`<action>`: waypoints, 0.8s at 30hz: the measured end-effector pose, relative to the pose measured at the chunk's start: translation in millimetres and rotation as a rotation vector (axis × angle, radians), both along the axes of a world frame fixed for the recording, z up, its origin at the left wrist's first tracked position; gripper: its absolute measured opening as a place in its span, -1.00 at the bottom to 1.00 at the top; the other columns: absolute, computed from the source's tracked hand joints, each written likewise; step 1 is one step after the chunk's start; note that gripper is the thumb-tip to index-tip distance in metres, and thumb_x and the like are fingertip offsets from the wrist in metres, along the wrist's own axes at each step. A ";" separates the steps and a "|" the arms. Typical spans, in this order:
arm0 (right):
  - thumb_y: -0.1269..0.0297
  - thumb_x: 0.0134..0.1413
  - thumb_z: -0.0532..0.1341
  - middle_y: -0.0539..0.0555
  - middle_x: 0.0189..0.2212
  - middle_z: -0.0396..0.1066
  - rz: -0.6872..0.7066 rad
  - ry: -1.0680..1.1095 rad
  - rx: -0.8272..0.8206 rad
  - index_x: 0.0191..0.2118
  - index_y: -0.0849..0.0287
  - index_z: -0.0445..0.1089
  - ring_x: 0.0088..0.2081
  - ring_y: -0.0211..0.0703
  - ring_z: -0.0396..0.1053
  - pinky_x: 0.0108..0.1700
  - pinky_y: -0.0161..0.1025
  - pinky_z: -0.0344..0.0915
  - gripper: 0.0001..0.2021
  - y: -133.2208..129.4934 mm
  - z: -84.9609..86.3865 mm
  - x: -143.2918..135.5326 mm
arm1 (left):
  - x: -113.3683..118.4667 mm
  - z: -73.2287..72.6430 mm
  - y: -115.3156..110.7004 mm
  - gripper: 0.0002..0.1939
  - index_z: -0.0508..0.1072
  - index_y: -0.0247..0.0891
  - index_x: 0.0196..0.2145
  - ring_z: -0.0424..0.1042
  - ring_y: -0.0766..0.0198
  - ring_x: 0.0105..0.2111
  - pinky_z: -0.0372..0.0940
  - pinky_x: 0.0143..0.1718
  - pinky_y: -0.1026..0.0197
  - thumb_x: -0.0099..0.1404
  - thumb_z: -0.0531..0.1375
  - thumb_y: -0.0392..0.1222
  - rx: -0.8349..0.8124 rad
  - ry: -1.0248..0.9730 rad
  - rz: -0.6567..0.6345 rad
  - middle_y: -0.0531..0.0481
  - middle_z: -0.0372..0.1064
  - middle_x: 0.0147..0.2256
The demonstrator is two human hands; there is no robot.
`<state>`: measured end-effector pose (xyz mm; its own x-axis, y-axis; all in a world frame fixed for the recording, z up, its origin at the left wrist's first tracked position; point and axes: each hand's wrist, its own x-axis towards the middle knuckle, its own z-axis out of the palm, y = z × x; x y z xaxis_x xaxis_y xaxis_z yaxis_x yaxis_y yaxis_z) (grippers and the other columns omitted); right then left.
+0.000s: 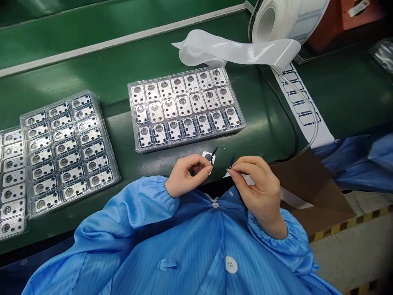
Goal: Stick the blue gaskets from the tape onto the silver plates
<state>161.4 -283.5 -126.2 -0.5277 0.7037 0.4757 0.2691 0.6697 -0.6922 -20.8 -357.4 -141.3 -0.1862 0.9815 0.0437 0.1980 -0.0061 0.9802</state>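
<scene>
My left hand point(190, 175) is closed in a pinch near the bench's front edge. A thin, curved dark strip point(219, 148) sticks up from its fingertips. Just beyond those fingers shows a small pale plate point(208, 155), partly hidden; I cannot tell whether the hand touches it. To the right, my right hand point(258, 184) pinches a small dark piece point(232, 159) between thumb and finger, too blurred to name. Ahead of both hands a clear plastic tray point(187, 142) holds silver metal plates with round marks and holes. Its front row and one middle-row plate have blue edges.
More trays of silver plates point(66, 147) stand at the left. At the back right, a big roll point(273, 20) trails white backing tape point(233, 52). A sheet with dark outlines point(302, 104) hangs towards the bench edge, beside a cable and brown cardboard point(316, 184). Blue fabric shows far right.
</scene>
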 end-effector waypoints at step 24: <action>0.57 0.17 0.20 0.09 -0.30 0.45 -0.045 0.008 0.344 -0.14 0.13 0.34 -0.26 -0.08 0.46 -0.14 -0.06 0.44 -0.79 -13.1 -3.5 9.9 | 3.1 -8.8 0.3 -0.93 0.47 -0.31 -0.35 0.42 0.37 -0.46 0.31 -0.38 0.32 0.33 0.25 -0.32 0.558 0.404 0.082 0.00 0.49 -0.47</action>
